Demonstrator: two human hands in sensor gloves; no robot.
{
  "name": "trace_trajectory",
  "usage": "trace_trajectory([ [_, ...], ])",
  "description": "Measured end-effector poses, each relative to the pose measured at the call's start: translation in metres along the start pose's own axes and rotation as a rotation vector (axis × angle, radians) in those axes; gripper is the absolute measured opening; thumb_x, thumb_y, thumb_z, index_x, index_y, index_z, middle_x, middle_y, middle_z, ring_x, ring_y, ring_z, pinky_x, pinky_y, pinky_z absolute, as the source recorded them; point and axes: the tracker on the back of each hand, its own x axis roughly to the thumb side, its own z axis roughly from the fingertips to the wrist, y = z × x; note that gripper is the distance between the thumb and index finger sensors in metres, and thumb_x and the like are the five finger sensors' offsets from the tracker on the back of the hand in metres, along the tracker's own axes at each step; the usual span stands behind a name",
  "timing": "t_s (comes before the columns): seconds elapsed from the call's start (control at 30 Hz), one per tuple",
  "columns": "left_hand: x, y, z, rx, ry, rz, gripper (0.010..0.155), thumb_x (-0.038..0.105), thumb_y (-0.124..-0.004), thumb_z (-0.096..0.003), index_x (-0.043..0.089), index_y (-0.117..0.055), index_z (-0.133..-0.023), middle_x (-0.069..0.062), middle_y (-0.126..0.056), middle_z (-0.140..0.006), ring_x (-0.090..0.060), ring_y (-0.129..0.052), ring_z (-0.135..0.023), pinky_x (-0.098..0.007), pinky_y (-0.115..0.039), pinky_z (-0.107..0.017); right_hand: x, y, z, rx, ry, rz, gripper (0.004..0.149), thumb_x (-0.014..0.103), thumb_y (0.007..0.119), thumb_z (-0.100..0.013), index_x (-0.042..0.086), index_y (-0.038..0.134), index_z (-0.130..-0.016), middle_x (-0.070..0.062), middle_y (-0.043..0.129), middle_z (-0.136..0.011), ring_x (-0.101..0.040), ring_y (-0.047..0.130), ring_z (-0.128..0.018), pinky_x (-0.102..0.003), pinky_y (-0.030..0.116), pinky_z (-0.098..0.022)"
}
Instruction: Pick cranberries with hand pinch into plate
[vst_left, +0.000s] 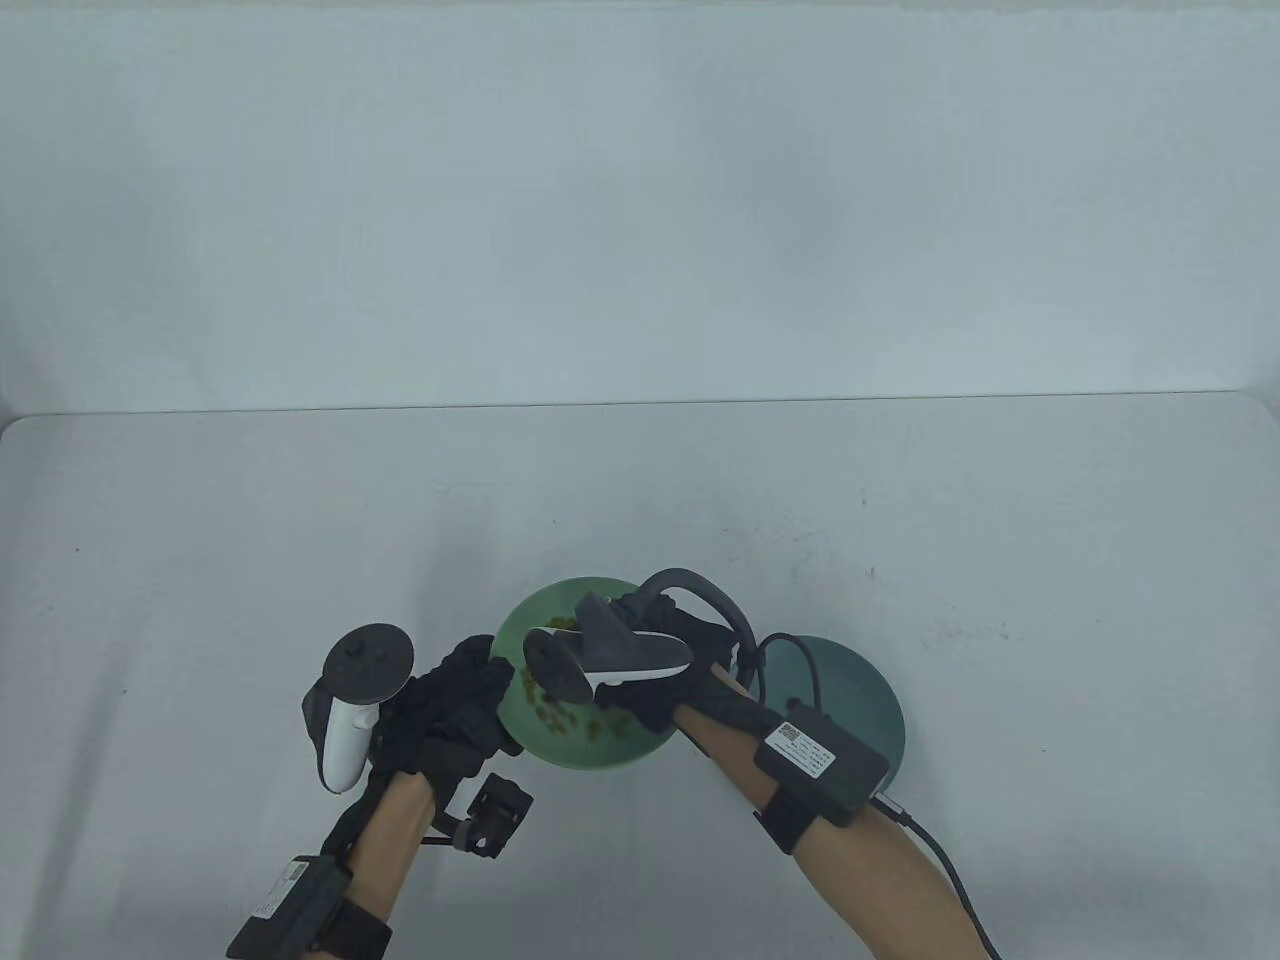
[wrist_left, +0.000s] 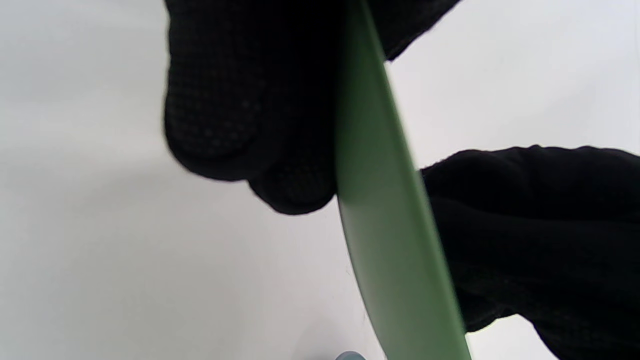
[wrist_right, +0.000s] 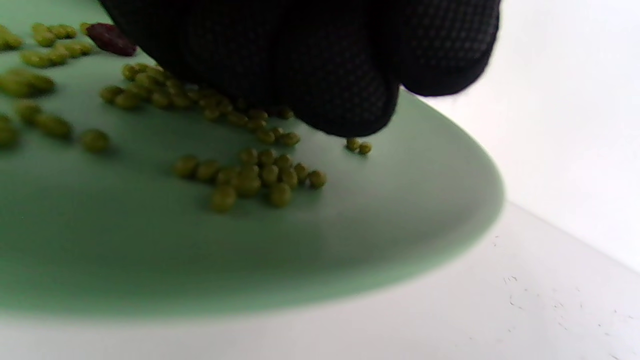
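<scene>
A light green plate (vst_left: 545, 612) lies near the table's front, strewn with several small green beans (wrist_right: 250, 175). One dark red cranberry (wrist_right: 111, 39) lies among them at the far left of the right wrist view. My left hand (vst_left: 490, 685) grips the plate's left rim; in the left wrist view its fingers (wrist_left: 240, 110) lie on one side of the plate's rim (wrist_left: 390, 225) and the thumb (wrist_left: 525, 235) on the other. My right hand (vst_left: 645, 708) hangs over the plate, fingertips (wrist_right: 345, 100) bunched down among the beans. What they hold, if anything, is hidden.
A dark teal plate (vst_left: 865, 690) sits just right of the green one, partly under my right forearm and its cable. The white table (vst_left: 900, 520) stretches back to a pale wall.
</scene>
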Motion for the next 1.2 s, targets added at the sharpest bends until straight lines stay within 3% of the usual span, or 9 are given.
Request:
trace_trajectory([
  [0.5, 0.0, 0.002, 0.0, -0.001, 0.017, -0.01, 0.052, 0.023, -0.066, -0.0599, -0.005, -0.058, -0.103, -0.018, -0.087, -0.079, -0.02, -0.111, -0.043, -0.026, -0.098, -0.032, 0.001, 0.002, -0.001, -0.021, -0.003, 0.009, 0.055, 0.054, 0.073, -0.052, 0.012, 0.086, -0.085, 0.018, 0.091, -0.047, -0.006, 0.099, -0.041, -0.033, 0.088, -0.039],
  [0.7, -0.003, 0.002, -0.002, -0.01, 0.03, -0.026, 0.052, 0.023, -0.066, -0.0599, -0.006, -0.058, -0.103, -0.019, -0.087, -0.079, -0.021, -0.111, -0.043, -0.027, -0.098, -0.032, -0.005, -0.011, 0.005, -0.043, 0.007, 0.002, 0.054, 0.054, 0.073, -0.052, 0.013, 0.086, -0.085, 0.018, 0.091, -0.048, -0.006, 0.099, -0.041, -0.033, 0.088, -0.039],
  [0.97, -0.003, 0.004, -0.001, 0.003, 0.033, -0.023, 0.052, 0.023, -0.066, -0.06, -0.005, -0.057, -0.103, -0.019, -0.087, -0.079, -0.021, -0.111, -0.043, -0.027, -0.098, -0.033, -0.033, -0.032, 0.027, -0.092, 0.069, 0.006, 0.054, 0.054, 0.073, -0.052, 0.013, 0.085, -0.086, 0.018, 0.091, -0.048, -0.006, 0.099, -0.041, -0.033, 0.088, -0.039],
  [1.2, -0.003, 0.006, -0.001, 0.011, 0.032, -0.025, 0.052, 0.023, -0.066, -0.0599, -0.005, -0.058, -0.103, -0.019, -0.087, -0.079, -0.021, -0.111, -0.043, -0.027, -0.098, -0.032, -0.072, -0.022, 0.058, -0.078, 0.169, -0.001, 0.054, 0.054, 0.073, -0.052, 0.013, 0.086, -0.085, 0.018, 0.091, -0.048, -0.006, 0.099, -0.041, -0.033, 0.088, -0.039],
])
